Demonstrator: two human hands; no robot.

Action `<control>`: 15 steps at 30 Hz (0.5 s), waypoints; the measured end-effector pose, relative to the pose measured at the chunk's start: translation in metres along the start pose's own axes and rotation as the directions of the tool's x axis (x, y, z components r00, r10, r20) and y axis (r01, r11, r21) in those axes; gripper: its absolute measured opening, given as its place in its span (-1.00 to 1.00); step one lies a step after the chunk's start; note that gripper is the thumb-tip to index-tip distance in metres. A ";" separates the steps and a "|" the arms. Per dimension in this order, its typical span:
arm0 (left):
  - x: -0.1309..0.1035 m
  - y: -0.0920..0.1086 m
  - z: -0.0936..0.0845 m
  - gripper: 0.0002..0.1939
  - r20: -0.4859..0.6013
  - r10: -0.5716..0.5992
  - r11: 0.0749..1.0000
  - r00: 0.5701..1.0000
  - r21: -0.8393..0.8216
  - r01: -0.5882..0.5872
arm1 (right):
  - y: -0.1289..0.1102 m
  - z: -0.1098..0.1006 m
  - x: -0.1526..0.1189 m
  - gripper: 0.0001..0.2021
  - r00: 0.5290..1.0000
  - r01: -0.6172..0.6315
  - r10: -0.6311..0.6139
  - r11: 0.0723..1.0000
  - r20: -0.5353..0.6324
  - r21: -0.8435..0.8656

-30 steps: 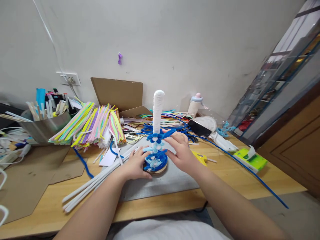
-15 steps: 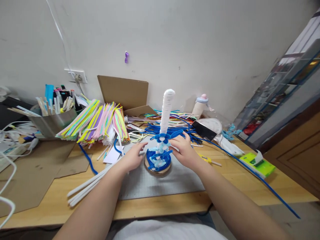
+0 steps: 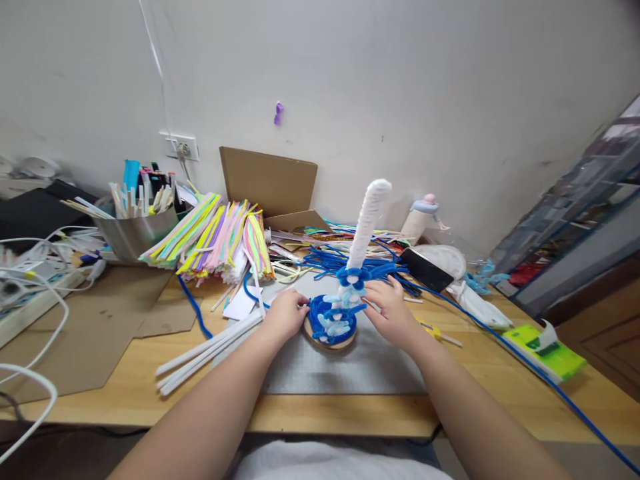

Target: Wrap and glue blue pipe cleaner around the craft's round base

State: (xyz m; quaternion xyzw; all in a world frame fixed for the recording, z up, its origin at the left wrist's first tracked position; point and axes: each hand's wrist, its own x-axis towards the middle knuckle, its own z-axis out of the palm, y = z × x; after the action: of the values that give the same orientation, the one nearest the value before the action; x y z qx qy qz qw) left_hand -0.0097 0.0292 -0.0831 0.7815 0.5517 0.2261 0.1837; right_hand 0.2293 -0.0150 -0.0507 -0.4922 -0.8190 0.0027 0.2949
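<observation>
A pipe-cleaner flower ornament stands on the grey mat in front of me. Its thick white fuzzy stem (image 3: 367, 223) leans right, with dark blue and light blue flowers (image 3: 334, 325) low down. Coiled blue pipe cleaner covers most of the round wood slice base (image 3: 330, 346). My left hand (image 3: 286, 315) has thumb and fingers closed on the left edge of that base. On the other side, my right hand (image 3: 393, 310) holds its fingers apart, the tips at the lower flowers, partly behind a dark blue petal; whether they touch is hard to tell.
White pipe cleaners (image 3: 213, 353) lie left of the grey mat (image 3: 345, 380). Behind are colourful pipe-cleaner bundles (image 3: 220, 237), blue pipe cleaners (image 3: 325, 262) and cardboard (image 3: 270, 180). To the right are a phone (image 3: 427, 269), a yellow cutter (image 3: 433, 329) and a green tissue pack (image 3: 550, 350).
My left hand has come in from beside the base and closed on its edge. The ornament's stem now leans further right. The whole view has shifted leftward.
</observation>
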 end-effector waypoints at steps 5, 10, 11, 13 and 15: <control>-0.001 -0.001 0.004 -0.87 -0.012 -0.065 0.997 0.998 -0.039 0.065 | 0.005 0.014 0.003 -0.69 0.974 -0.146 0.119 0.981 0.193 0.128; -0.001 0.001 0.006 -0.85 0.015 -0.049 0.994 0.999 -0.096 0.050 | 0.007 0.039 0.003 -0.70 0.942 -0.248 0.183 0.944 0.282 0.216; -0.001 0.002 0.006 -0.83 0.024 -0.043 0.993 0.999 -0.111 0.046 | 0.007 0.043 0.002 -0.68 0.939 -0.250 0.174 0.937 0.297 0.243; -0.002 0.004 0.007 -0.81 0.040 -0.033 0.990 0.999 -0.139 0.039 | 0.005 0.048 -0.001 -0.66 0.938 -0.258 0.168 0.922 0.304 0.288; -0.003 0.005 0.008 -0.79 0.048 -0.023 0.986 0.999 -0.161 0.030 | 0.004 0.052 -0.003 -0.64 0.937 -0.278 0.181 0.905 0.300 0.323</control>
State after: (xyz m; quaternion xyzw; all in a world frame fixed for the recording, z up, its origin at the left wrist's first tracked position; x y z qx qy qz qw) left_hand -0.0019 0.0247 -0.0872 0.7616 0.5376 0.2495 0.2621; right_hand 0.2080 -0.0008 -0.0966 -0.5186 -0.7721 0.2529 0.2663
